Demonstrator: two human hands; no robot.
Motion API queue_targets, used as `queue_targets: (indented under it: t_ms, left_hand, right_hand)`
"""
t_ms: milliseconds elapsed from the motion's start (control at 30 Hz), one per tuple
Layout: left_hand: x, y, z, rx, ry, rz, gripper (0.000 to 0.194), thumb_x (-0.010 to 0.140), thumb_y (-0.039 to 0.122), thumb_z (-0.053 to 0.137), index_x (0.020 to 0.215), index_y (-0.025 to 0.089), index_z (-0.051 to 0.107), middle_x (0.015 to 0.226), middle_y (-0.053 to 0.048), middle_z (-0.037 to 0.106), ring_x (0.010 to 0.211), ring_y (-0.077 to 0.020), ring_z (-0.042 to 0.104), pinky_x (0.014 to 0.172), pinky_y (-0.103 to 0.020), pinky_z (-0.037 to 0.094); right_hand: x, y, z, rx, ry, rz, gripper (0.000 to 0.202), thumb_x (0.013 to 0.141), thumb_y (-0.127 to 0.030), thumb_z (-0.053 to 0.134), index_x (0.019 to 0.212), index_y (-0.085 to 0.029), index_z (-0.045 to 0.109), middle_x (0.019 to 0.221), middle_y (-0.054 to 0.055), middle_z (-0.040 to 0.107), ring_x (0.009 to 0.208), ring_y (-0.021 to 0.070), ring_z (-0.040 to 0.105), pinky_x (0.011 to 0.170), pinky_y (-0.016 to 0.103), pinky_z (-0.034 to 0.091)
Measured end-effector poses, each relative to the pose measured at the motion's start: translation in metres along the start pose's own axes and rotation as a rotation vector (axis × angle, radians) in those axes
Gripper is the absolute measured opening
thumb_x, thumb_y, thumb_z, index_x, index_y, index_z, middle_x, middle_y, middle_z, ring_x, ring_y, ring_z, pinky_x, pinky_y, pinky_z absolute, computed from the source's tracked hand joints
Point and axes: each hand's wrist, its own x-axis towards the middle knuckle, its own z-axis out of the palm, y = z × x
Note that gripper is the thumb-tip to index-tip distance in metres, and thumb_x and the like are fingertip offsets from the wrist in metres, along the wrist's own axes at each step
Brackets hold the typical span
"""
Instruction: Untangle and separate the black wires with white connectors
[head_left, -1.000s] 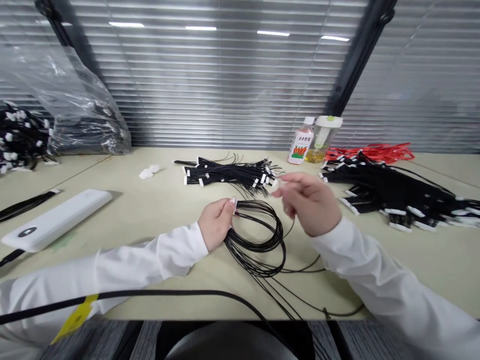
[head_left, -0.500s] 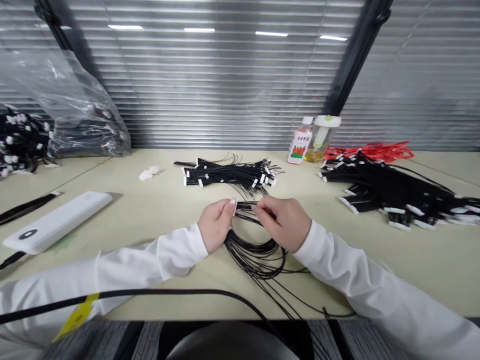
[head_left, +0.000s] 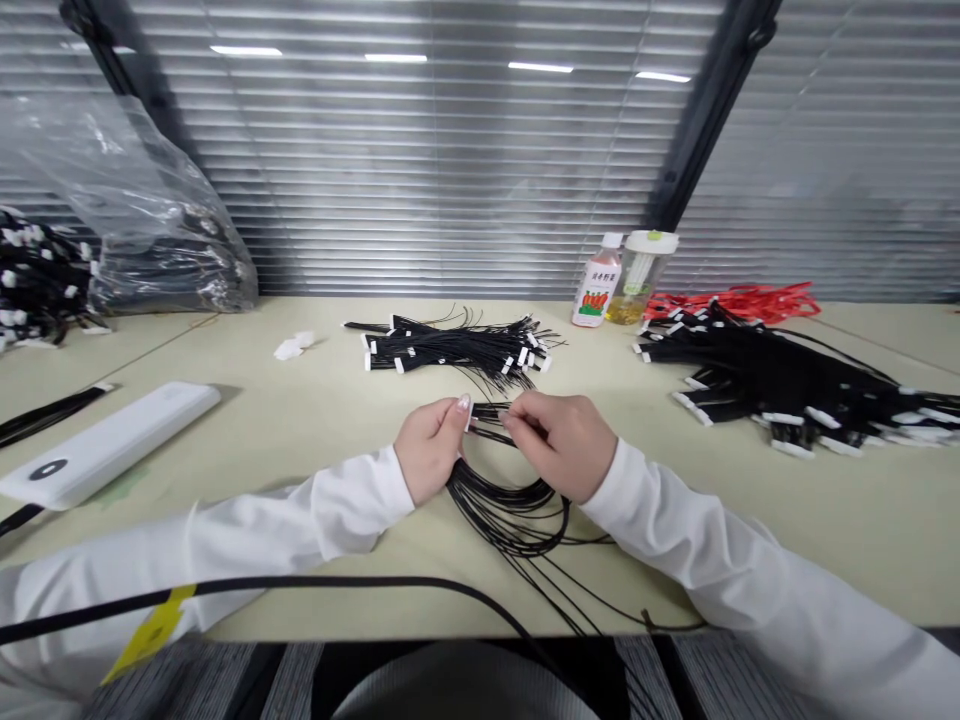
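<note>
My left hand (head_left: 431, 447) is closed, its thumb pressing on a small white connector (head_left: 469, 413). Black wires run from that connector toward my right hand (head_left: 562, 440), whose fingers are pinched on them. The wire tips at those fingers are too small to make out. Below both hands, a looped bundle of black wires (head_left: 517, 520) hangs from my left hand onto the table, with several strands trailing over the front edge. Just behind the hands lies a pile of short black wires with white connectors (head_left: 457, 345).
A white power bank (head_left: 112, 440) lies at left, with a plastic bag (head_left: 176, 250) behind it. A drink bottle (head_left: 598, 282) and a lidded cup (head_left: 637, 280) stand at the back. Black cables (head_left: 780, 370) and red ones (head_left: 750, 300) cover the right side. A black cable (head_left: 322, 582) crosses in front.
The view has shifted very slightly. Both hands keep nearly the same place and grip, with my right fingers barely moved on the wires.
</note>
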Motion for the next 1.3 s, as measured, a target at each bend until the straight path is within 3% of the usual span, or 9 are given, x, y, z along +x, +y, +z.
queue_targets:
  t_ms: [400, 900, 1033, 1100, 1167, 1233, 1300]
  left_hand:
    - [0.0, -0.001, 0.0, 0.0, -0.008, -0.005, 0.041, 0.08, 0.047, 0.03, 0.057, 0.016, 0.045, 0.044, 0.004, 0.043, 0.044, -0.0065, 0.039, 0.047, -0.019, 0.033]
    - [0.001, -0.003, 0.001, 0.03, -0.095, 0.003, 0.042, 0.08, 0.047, 0.029, 0.055, 0.016, 0.044, 0.046, 0.003, 0.044, 0.046, -0.0077, 0.041, 0.049, -0.02, 0.034]
    - [0.002, -0.004, 0.001, -0.033, -0.064, -0.036, 0.043, 0.079, 0.049, 0.031, 0.054, 0.016, 0.043, 0.044, 0.004, 0.042, 0.044, -0.0072, 0.039, 0.047, -0.02, 0.033]
    - [0.004, -0.006, 0.001, -0.076, -0.015, -0.06, 0.044, 0.078, 0.05, 0.033, 0.053, 0.015, 0.043, 0.043, 0.004, 0.041, 0.043, -0.0069, 0.038, 0.047, -0.02, 0.032]
    - [0.006, -0.008, 0.0, -0.114, 0.045, -0.082, 0.045, 0.076, 0.052, 0.034, 0.052, 0.015, 0.043, 0.043, 0.004, 0.041, 0.043, -0.007, 0.038, 0.047, -0.02, 0.032]
    - [0.009, -0.01, 0.0, -0.133, 0.101, -0.106, 0.046, 0.075, 0.053, 0.035, 0.052, 0.015, 0.044, 0.042, 0.003, 0.042, 0.043, -0.0071, 0.038, 0.047, -0.02, 0.031]
    - [0.011, -0.013, -0.001, -0.141, 0.142, -0.126, 0.046, 0.074, 0.054, 0.037, 0.054, 0.014, 0.047, 0.042, 0.003, 0.042, 0.043, -0.0073, 0.039, 0.046, -0.02, 0.031]
  right_hand:
    - [-0.001, 0.001, 0.0, 0.014, 0.021, -0.021, 0.02, 0.079, -0.028, 0.04, 0.068, -0.016, 0.052, 0.052, -0.003, 0.049, 0.047, 0.0043, 0.039, 0.053, 0.017, 0.029]
    - [0.001, 0.002, 0.004, -0.04, -0.093, -0.033, 0.017, 0.08, -0.025, 0.039, 0.074, -0.016, 0.052, 0.062, -0.001, 0.055, 0.055, 0.0066, 0.046, 0.057, 0.019, 0.032]
    - [0.003, 0.008, 0.003, -0.022, -0.094, -0.05, 0.017, 0.079, -0.026, 0.041, 0.075, -0.016, 0.054, 0.061, -0.001, 0.055, 0.054, 0.0061, 0.045, 0.057, 0.018, 0.032]
    - [0.005, 0.015, 0.0, -0.022, -0.144, -0.06, 0.014, 0.077, -0.028, 0.046, 0.08, -0.017, 0.053, 0.056, -0.003, 0.052, 0.051, 0.0054, 0.043, 0.055, 0.017, 0.032]
    - [0.007, 0.021, -0.007, -0.025, -0.18, -0.064, 0.026, 0.068, -0.033, 0.057, 0.086, -0.016, 0.05, 0.056, -0.004, 0.05, 0.048, 0.0046, 0.041, 0.052, 0.016, 0.032]
    - [0.007, 0.021, -0.015, -0.049, -0.117, -0.061, 0.044, 0.056, -0.041, 0.066, 0.086, -0.015, 0.047, 0.061, -0.004, 0.049, 0.048, 0.0041, 0.039, 0.049, 0.016, 0.031]
    - [0.005, 0.015, -0.024, -0.082, 0.02, -0.048, 0.043, 0.051, -0.045, 0.067, 0.074, -0.015, 0.047, 0.057, -0.004, 0.045, 0.046, 0.0035, 0.035, 0.047, 0.016, 0.029]
